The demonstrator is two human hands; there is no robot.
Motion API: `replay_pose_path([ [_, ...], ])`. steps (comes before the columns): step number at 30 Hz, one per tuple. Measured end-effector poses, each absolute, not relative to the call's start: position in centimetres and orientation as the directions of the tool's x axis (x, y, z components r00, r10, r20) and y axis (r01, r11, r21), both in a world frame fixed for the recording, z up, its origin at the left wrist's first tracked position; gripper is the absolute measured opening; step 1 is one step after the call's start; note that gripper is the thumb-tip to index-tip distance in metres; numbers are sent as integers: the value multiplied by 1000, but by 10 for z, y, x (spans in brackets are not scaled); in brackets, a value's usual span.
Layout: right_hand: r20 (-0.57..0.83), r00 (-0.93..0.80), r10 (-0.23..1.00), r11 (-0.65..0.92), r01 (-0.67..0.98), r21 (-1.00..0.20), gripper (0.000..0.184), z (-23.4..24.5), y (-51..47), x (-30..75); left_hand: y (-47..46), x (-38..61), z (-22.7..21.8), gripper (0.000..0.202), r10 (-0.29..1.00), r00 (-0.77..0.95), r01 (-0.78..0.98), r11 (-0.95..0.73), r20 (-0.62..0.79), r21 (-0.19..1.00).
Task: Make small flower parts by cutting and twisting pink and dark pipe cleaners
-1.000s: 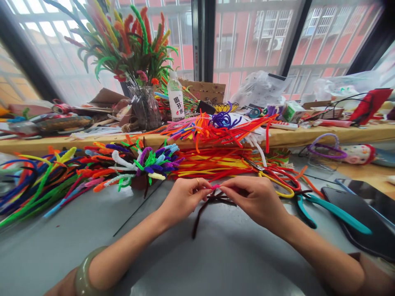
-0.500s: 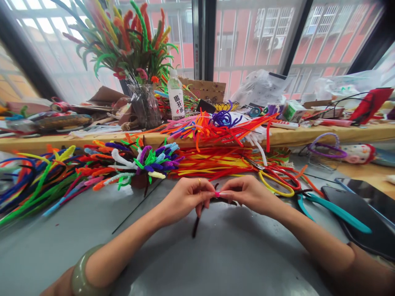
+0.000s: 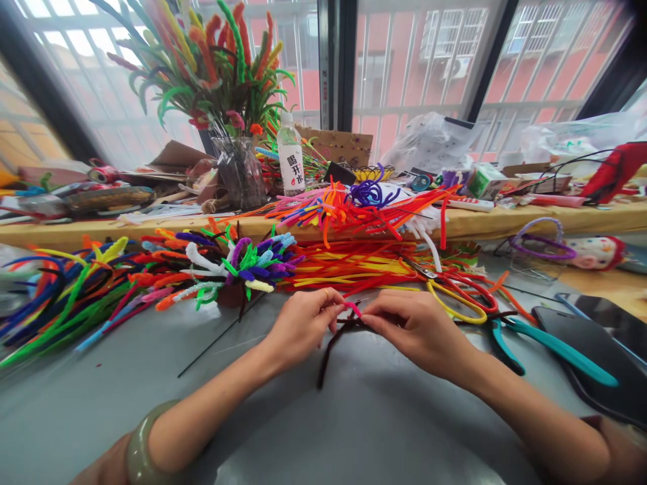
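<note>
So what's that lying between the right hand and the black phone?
Teal-handled pliers lie there, between the right hand and the phone, as the head view shows.

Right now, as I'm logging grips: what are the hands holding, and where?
Left hand and right hand pinch a short pink pipe cleaner between fingertips, one at each end; a dark brown pipe cleaner runs beneath, its hold hidden.

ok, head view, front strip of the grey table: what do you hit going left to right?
blue and green pipe cleaners → black wire → left hand → pink pipe cleaner, pinched between both hands → right hand → teal pliers
</note>
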State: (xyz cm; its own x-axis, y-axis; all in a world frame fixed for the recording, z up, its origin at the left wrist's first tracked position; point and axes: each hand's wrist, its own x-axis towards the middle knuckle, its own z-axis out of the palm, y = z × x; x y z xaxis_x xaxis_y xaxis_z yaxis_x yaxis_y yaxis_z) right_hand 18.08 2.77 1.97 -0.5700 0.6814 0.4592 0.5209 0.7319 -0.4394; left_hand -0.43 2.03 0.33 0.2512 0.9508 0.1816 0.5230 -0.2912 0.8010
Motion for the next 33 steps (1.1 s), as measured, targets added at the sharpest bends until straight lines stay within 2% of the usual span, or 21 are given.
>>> replay_pose_path([
  [5, 394, -597, 699, 711, 517, -477, 18, 17, 31, 179, 19, -5, 8, 20, 951, 273, 347, -237, 144, 907],
  [10, 300, -711, 636, 725, 416, -549, 21, 16, 43, 186, 13, -5, 14, 21, 899, 429, 283, -229, 91, 931],
  [13, 288, -733, 616, 728, 391, -563, 21, 18, 49, 190, 11, -6, 15, 19, 850, 522, 367, -300, 72, 881],
  [16, 337, -702, 628, 747, 421, -515, 18, 22, 50, 193, 11, -5, 14, 18, 826, 551, 489, -436, 120, 755],
  [19, 426, -659, 620, 779, 451, -435, 15, 23, 47, 194, 15, -5, 9, 17, 852, 497, 612, -479, 166, 629],
  [21, 485, -639, 597, 802, 455, -388, 15, 21, 44, 193, 18, -5, 5, 18, 886, 420, 657, -445, 194, 608],
  [24, 531, -615, 583, 812, 450, -371, 16, 16, 39, 188, 21, -6, 1, 21, 928, 292, 663, -371, 232, 650],
  [27, 524, -600, 605, 796, 436, -420, 15, 12, 36, 182, 23, -5, 0, 21, 948, 219, 579, -317, 232, 751],
  [30, 488, -582, 651, 755, 426, -499, 16, 11, 36, 179, 22, -4, 3, 18, 962, 200, 424, -257, 188, 868],
  [33, 419, -591, 689, 702, 403, -587, 15, 10, 41, 180, 21, -4, 7, 19, 960, 238, 293, -214, 146, 932],
])
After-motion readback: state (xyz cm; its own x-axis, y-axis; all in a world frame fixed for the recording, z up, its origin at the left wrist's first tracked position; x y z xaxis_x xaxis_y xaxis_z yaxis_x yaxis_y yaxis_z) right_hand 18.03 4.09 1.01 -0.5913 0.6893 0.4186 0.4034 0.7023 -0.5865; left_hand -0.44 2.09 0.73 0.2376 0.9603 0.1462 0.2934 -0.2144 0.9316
